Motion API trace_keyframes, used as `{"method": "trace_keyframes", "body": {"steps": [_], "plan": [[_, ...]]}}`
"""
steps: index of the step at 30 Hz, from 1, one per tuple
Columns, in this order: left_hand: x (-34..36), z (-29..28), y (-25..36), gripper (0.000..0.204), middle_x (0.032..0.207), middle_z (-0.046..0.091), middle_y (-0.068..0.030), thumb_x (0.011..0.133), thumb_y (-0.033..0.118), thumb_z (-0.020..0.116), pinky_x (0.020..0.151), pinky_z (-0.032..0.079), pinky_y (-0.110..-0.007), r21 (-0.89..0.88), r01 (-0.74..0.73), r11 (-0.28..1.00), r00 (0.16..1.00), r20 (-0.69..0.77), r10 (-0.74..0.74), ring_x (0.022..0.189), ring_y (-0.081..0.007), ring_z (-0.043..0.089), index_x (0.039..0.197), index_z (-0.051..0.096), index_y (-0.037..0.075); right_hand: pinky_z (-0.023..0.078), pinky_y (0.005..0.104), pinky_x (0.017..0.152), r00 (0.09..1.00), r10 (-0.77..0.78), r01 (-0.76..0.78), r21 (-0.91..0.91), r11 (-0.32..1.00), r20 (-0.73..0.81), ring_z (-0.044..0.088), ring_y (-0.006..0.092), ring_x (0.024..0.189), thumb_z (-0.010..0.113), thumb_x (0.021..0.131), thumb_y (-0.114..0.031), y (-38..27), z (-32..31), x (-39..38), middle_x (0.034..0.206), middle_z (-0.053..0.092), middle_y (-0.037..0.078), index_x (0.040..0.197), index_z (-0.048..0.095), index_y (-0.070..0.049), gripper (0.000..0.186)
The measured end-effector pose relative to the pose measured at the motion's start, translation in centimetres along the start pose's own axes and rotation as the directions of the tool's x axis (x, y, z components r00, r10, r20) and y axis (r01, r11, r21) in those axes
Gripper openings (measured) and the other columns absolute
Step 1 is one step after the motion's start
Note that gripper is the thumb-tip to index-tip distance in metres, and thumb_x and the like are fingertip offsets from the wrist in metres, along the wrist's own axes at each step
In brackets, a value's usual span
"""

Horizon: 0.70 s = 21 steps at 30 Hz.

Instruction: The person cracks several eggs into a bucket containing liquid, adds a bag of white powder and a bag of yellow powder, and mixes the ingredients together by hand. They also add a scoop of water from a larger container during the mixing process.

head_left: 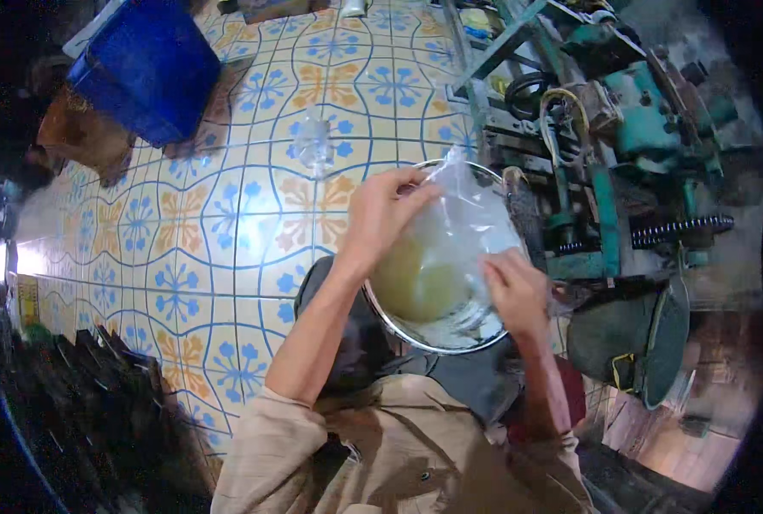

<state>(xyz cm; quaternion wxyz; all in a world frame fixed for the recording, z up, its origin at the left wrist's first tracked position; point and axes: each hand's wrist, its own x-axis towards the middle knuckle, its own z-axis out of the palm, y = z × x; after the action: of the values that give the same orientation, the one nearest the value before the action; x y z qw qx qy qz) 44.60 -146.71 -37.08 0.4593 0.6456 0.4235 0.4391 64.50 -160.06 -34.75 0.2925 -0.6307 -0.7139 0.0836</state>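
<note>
A clear plastic bag point(463, 201) is stretched between my two hands above a round metal basin point(405, 341). My left hand point(387, 210) pinches the bag's upper left edge. Lower on the right, my right hand point(516, 287) has its fingers closed on the bag's other side. Beneath and through the plastic I see yellowish-green stuff point(437, 291) and a whitish layer in the basin; I cannot tell whether the yellowish part is in the bag or under it. The basin sits in front of me, between my knees.
Green machinery point(638, 107) with a long threaded rod stands close on my right, with a dark green bucket point(630, 334) below it. A blue plastic bin point(146, 73) is at the far left. Another clear plastic piece point(314, 146) lies on the patterned tile floor point(236, 231). Dark stacked pieces point(81, 411) fill the lower left.
</note>
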Motion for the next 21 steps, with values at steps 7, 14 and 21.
{"method": "trace_keyframes", "body": {"steps": [7,14,21], "plan": [[-0.6,-0.4,0.3,0.027,0.073,0.066,-0.0048,0.075,0.026,0.079,0.059,0.045,-0.027,0.154,0.029,0.988,0.998,0.048,-0.037,0.062,-0.0107,0.057,0.089,0.071,0.004,0.05,0.0343,0.06,0.987,0.157,-0.158,0.05,0.986,0.017,0.065,0.0246,0.069,0.067,0.084,-0.014,1.7,2.5,-1.1,0.083,0.063,0.009,0.087,0.069,-0.008,0.007],[1.3,-1.2,1.1,0.027,0.077,0.066,-0.0031,0.08,0.026,0.075,0.063,0.046,-0.027,-0.002,0.182,0.983,0.964,0.199,-0.178,0.069,-0.0097,0.058,0.092,0.069,0.002,0.05,0.0322,0.06,0.991,0.026,-0.025,0.01,1.0,-0.133,0.063,0.0234,0.069,0.071,0.082,-0.014,1.5,3.0,-1.6,0.082,0.063,0.007,0.088,0.069,-0.009,0.008],[1.5,-1.6,1.6,0.021,0.076,0.064,-0.0027,0.083,0.022,0.072,0.067,0.046,-0.026,0.085,-0.113,0.99,0.993,-0.033,0.116,0.071,-0.0097,0.056,0.088,0.068,0.002,0.052,0.0315,0.063,0.989,0.019,-0.009,0.065,0.998,-0.149,0.064,0.0233,0.071,0.072,0.079,-0.01,2.0,2.8,-1.8,0.085,0.064,0.007,0.092,0.068,-0.006,0.013]]}}
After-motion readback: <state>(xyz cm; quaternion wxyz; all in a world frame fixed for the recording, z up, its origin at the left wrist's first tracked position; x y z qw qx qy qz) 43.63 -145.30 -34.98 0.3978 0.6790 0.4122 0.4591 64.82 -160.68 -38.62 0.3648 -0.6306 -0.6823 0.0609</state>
